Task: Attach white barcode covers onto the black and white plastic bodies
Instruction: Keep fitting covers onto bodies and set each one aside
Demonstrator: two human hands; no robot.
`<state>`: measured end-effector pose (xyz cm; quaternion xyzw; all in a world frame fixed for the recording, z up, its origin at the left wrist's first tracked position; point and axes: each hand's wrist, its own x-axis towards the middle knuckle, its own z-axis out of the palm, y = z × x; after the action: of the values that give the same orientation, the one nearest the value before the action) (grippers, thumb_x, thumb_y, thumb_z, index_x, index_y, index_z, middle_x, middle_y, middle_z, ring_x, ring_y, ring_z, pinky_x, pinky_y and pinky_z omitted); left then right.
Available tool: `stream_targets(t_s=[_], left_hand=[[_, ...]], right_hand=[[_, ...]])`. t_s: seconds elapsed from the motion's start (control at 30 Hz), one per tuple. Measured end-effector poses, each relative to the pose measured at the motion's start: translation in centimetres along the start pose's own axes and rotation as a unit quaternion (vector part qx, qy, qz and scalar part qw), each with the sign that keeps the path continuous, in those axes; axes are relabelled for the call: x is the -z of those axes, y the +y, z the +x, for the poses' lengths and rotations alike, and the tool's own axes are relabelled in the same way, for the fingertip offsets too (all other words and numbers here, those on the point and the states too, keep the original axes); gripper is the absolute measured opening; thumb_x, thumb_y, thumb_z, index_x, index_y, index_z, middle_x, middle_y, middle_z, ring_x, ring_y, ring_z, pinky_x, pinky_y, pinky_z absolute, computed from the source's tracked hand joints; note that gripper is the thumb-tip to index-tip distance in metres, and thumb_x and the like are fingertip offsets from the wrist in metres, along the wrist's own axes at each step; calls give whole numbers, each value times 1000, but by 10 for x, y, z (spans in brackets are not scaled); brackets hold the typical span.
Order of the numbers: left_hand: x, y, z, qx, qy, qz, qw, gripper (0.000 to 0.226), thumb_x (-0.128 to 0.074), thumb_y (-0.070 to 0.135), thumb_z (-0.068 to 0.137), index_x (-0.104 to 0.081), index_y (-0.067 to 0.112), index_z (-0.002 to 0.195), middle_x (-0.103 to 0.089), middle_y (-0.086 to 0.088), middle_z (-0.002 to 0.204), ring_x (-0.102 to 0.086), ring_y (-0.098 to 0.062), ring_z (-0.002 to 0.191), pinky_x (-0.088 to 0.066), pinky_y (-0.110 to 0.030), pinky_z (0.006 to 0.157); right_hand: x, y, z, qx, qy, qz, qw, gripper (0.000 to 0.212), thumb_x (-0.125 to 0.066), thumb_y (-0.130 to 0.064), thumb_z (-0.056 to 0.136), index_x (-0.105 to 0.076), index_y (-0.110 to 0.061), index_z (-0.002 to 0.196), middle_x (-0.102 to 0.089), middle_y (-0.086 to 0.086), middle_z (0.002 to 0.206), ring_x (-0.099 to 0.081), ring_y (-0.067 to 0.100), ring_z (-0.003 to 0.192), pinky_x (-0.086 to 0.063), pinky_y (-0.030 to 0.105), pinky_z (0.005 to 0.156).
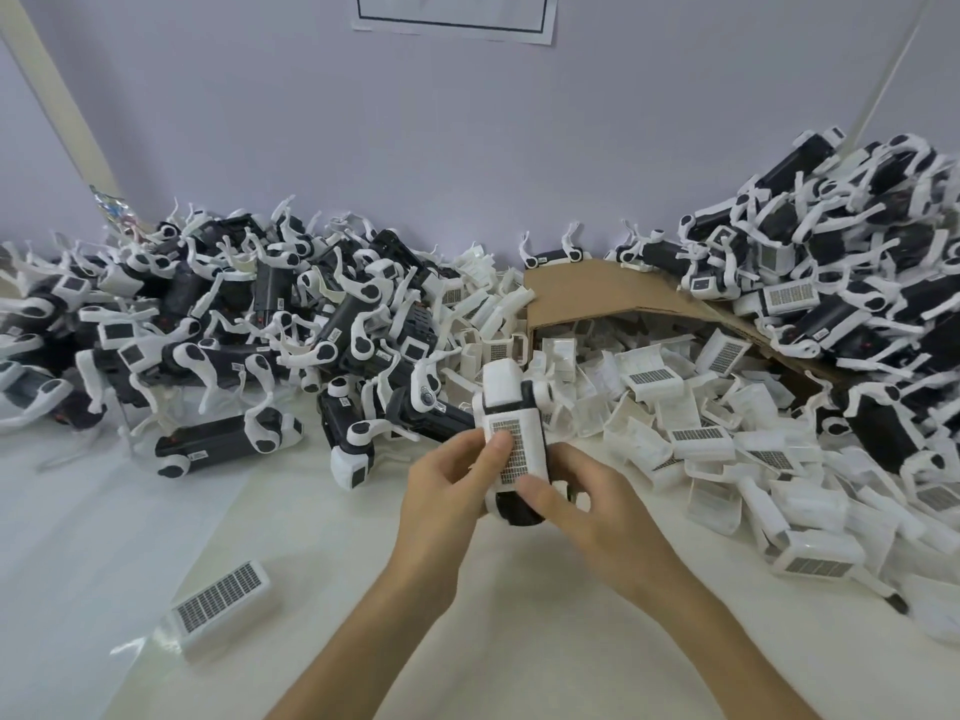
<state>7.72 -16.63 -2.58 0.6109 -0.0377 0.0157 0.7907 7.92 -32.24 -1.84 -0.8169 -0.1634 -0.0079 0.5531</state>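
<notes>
Barcode cover, likely light, stiff and slick, lies on the black and white plastic body above the table, with left hand and right hand curled round that body, thumbs pressing the cover; best gripped by its side edges.

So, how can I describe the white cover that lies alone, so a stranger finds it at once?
Start at the white table, on its near part, left of the left hand. The cover lies there, barcode up. Unlike the heaped covers, it lies by itself.
</notes>
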Motion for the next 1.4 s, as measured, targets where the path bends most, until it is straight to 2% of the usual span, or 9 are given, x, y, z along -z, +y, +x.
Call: stream_targets(t_s=[0.1, 0.27, 0.43, 0.57, 0.8, 1.0, 1.13, 1.23, 1.4], left_hand=[[1, 1, 0, -1, -63, -21, 998, 33, -69, 33, 90, -73, 16, 117, -75, -11, 112, -69, -29, 109, -52, -42, 96], [0, 4, -3, -66, -98, 26, 993, 27, -63, 29, 93, -74, 15, 113, -76, -6, 101, -69, -15, 88, -50, -23, 74], [-3, 3, -5, -52, -99, -7, 994, 30, -61, 33, 91, -75, 11, 107, -74, -8, 92, -67, -20, 83, -50, -32, 74], [0, 2, -5, -35, -97, -9, 995, 31, -63, 33, 89, -76, 12, 106, -73, -8, 90, -66, -20, 79, -48, -39, 78], [1, 4, -2, -25, -83, 13, 996, 36, -67, 40, 86, -75, 18, 114, -76, -8, 107, -72, -21, 99, -57, -40, 88], [-2, -5, -1, 50, -138, -18, 989, 51, -50, 51, 93, -65, 20, 130, -69, 1, 129, -61, -21, 123, -47, -42, 102], [-1, -3, 0, 13, -143, -91, 985, 41, -49, 34, 99, -60, 14, 134, -67, -3, 132, -61, -19, 124, -51, -28, 91], [2, -2, 2, -19, -107, -75, 991, 37, -62, 28, 92, -66, 10, 123, -72, -8, 121, -67, -23, 114, -53, -36, 96], [1, -1, 1, -79, -130, 3, 988, 21, -72, 13, 89, -75, 23, 107, -76, -1, 103, -72, -15, 100, -53, -21, 82]], right_hand=[[-3, 0, -2, 34, 31, -3, 999, 34, -58, -53, 84, -67, -36, 112, -74, -17, 99, -68, 0, 95, -47, 9, 77], [-3, -1, -4, 80, 53, 17, 995, 35, -58, -53, 85, -67, -30, 111, -74, -2, 91, -74, 17, 86, -62, 35, 74], [-7, -3, -7, 105, 86, 26, 990, 31, -60, -47, 83, -65, -22, 100, -69, -13, 81, -67, 1, 73, -50, 11, 62], [-9, -3, -7, 103, 87, 31, 990, 31, -61, -48, 82, -66, -22, 98, -68, -8, 79, -67, 7, 72, -57, 21, 63], [-7, -1, -3, 60, 47, 118, 990, 31, -56, -46, 83, -71, -27, 102, -72, 3, 93, -67, 22, 90, -54, 37, 77], [1, 0, -3, 54, -25, 215, 975, 39, -46, -39, 91, -75, -25, 112, -76, 5, 107, -71, 18, 102, -53, 22, 84], [1, 0, 3, 60, 113, 103, 986, 22, -53, -35, 90, -73, -29, 86, -68, -8, 88, -64, 9, 84, -48, 16, 74], [6, -2, 3, 92, 172, 68, 978, 20, -61, -30, 85, -68, -24, 103, -67, -8, 101, -64, 6, 94, -48, 12, 78], [16, -5, 2, 83, 24, 59, 995, 42, -64, -50, 80, -67, -27, 115, -68, -2, 116, -63, 17, 114, -50, 31, 94]])
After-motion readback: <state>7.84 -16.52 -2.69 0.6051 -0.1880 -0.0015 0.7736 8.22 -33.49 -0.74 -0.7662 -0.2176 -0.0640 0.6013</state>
